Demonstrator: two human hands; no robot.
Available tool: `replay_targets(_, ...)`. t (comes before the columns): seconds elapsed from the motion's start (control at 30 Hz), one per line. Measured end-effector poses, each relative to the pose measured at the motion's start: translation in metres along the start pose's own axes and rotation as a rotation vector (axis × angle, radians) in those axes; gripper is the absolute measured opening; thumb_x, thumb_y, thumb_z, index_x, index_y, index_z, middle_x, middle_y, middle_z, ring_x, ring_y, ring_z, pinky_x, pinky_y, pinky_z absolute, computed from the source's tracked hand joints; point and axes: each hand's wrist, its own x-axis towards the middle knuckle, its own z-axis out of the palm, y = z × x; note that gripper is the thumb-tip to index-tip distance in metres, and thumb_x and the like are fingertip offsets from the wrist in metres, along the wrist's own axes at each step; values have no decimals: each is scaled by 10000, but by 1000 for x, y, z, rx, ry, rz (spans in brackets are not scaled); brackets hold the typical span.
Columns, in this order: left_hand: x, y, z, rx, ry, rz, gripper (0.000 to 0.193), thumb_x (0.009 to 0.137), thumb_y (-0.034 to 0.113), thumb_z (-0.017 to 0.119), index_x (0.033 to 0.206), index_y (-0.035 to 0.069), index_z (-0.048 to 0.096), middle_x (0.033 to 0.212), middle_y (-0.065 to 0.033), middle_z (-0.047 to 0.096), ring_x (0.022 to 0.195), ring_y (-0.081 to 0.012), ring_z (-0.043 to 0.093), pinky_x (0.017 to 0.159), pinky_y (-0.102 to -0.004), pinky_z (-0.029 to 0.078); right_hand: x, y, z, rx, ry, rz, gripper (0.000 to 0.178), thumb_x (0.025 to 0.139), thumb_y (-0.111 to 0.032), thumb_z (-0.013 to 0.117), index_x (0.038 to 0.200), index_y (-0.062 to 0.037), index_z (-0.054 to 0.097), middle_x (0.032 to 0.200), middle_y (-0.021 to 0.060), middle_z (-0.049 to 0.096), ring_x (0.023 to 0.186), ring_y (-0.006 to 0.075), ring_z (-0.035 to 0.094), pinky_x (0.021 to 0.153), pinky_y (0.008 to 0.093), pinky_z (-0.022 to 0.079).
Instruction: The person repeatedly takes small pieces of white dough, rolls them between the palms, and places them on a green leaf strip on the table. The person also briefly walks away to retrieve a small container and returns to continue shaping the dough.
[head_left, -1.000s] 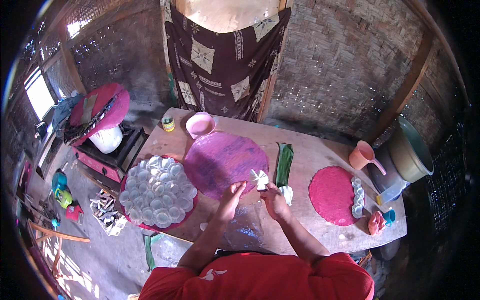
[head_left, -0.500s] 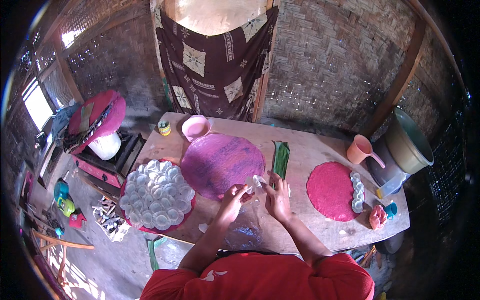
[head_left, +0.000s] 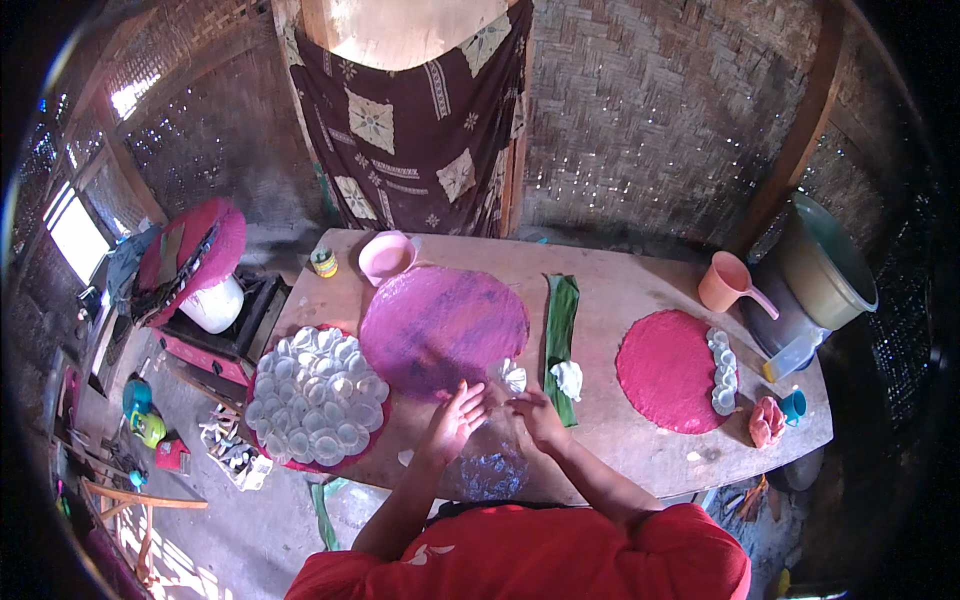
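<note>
My left hand (head_left: 458, 418) is held palm up over the near part of the table, fingers spread and nothing in it. A small white pleated cup (head_left: 513, 378) stands out from the fingertips of my right hand (head_left: 540, 420), which appears to pinch it. Just right of that hand, a white crumpled clump (head_left: 567, 380) rests on the near end of a long green leaf (head_left: 561, 315). Beyond my hands lies a round purple-pink mat (head_left: 440, 325). To the left, many translucent white cups (head_left: 318, 395) cover a red round tray.
At right, a red round mat (head_left: 668, 370) carries a row of white cups (head_left: 723, 372) along its edge. Nearby stand an orange dipper (head_left: 722, 284), a teal mug (head_left: 793, 406) and a large tub (head_left: 825, 255). A pink bowl (head_left: 387, 258) and small tin (head_left: 324, 262) sit far left.
My hands have come apart. The left hand has opened and let go of the white piece, which stays at my right fingertips. The white clump on the leaf has come into sight.
</note>
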Motion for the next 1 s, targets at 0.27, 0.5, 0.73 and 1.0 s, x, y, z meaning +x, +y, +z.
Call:
replay_targets(0.27,5,3,7,-207,-133,-38,694,950,560,425,1308,-34,449,1318,-161,515,1280,-294,444,1120,-454,267,-19,-61,5,-1611,30,-848,507,729,-37,567,1188,-228,661,1390,141,407,1047,273,506,852,413,421)
replay_targets(0.5,13,-3,9,-113,-128,-40,746,928,615,415,1323,-17,446,1301,-127,534,1248,-260,470,1098,-446,292,-32,-64,10,-1896,2,-866,522,764,-74,545,1252,-248,616,1475,102,330,1097,289,476,908,424,411)
replay_targets(0.73,-7,-1,15,-58,-82,-111,707,938,591,423,1311,-10,429,1263,-132,543,1208,-258,503,1063,-427,350,-30,-59,-8,-1051,-158,-382,504,792,-68,558,1294,-103,556,1379,94,441,1091,261,489,904,408,425)
replay_targets(1.0,-4,-11,4,81,-165,-109,404,987,420,462,1170,63,513,1131,-106,601,1094,-215,578,990,-386,434,-19,-50,-18,279,-156,298,552,918,-345,578,1343,-58,374,1245,171,524,1130,258,541,943,411,448)
